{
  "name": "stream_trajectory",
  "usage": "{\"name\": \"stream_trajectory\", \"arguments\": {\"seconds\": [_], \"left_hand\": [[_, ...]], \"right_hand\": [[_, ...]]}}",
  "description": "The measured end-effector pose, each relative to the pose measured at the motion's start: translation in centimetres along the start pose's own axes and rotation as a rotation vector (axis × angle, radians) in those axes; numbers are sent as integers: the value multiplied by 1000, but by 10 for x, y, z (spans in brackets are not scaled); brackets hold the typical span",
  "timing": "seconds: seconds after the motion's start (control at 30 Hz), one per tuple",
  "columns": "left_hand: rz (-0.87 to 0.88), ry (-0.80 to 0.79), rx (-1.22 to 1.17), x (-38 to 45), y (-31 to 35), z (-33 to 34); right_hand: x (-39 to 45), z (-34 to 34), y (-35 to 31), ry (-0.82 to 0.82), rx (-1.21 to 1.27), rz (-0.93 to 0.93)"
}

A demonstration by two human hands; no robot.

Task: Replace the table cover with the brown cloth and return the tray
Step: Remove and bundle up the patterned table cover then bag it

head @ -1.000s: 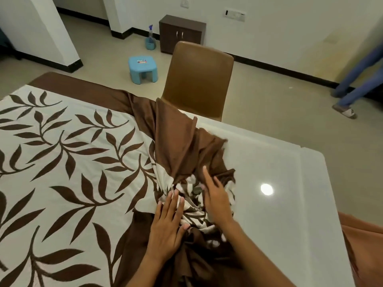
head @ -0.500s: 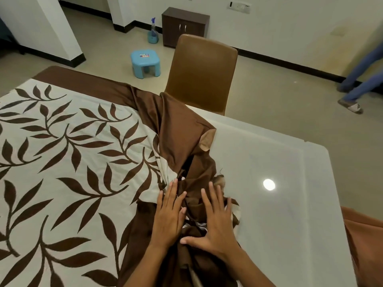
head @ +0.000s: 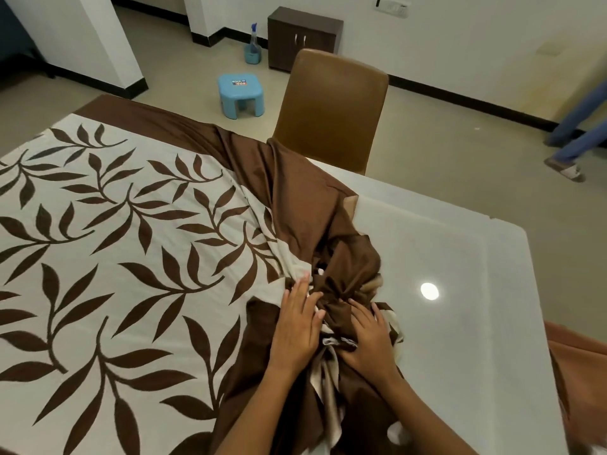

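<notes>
A cream table cover point(head: 138, 264) with brown leaves and a brown satin border lies over the left part of the table. Its right side is gathered into a crumpled bunch point(head: 341, 264) near the middle. My left hand point(head: 297, 326) lies flat on the bunch's left side with straight fingers. My right hand point(head: 368, 339) presses on its near right part, fingers spread. The white glossy tabletop point(head: 460, 323) is bare to the right. An orange-brown cloth point(head: 573, 356) shows at the right edge, beside the table. No tray is in view.
A brown chair point(head: 331, 110) stands at the table's far side. Behind it are a blue stool point(head: 240, 93), a spray bottle point(head: 253, 47) and a dark cabinet point(head: 303, 37). A person's legs point(head: 578, 126) are at the far right.
Both hands have shifted on the bunch, and the right hand has drawn back nearer to me. The cloth is gathered tighter, with more brown border folded over it.
</notes>
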State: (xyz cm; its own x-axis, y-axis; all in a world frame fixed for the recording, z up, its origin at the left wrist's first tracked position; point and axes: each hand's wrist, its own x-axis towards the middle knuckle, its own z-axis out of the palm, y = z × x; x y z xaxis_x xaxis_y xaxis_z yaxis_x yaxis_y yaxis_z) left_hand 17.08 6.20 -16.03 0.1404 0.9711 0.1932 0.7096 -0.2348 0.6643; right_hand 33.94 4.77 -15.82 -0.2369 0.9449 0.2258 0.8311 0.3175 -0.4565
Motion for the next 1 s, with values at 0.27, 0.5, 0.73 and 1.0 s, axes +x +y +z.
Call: {"name": "stream_trajectory", "arguments": {"seconds": [0.27,0.5,0.73,1.0], "left_hand": [[47,-86,-172,-4,72,64],[28,237,-446,13,98,-23],[-214,577,-46,6,14,-118],[-109,7,364,-23,-54,-71]], "right_hand": [[-44,-64,45,78,-43,162],[15,-109,-14,316,102,-15],[92,-21,-105,-124,-149,-259],[-3,5,-73,-249,-66,58]]}}
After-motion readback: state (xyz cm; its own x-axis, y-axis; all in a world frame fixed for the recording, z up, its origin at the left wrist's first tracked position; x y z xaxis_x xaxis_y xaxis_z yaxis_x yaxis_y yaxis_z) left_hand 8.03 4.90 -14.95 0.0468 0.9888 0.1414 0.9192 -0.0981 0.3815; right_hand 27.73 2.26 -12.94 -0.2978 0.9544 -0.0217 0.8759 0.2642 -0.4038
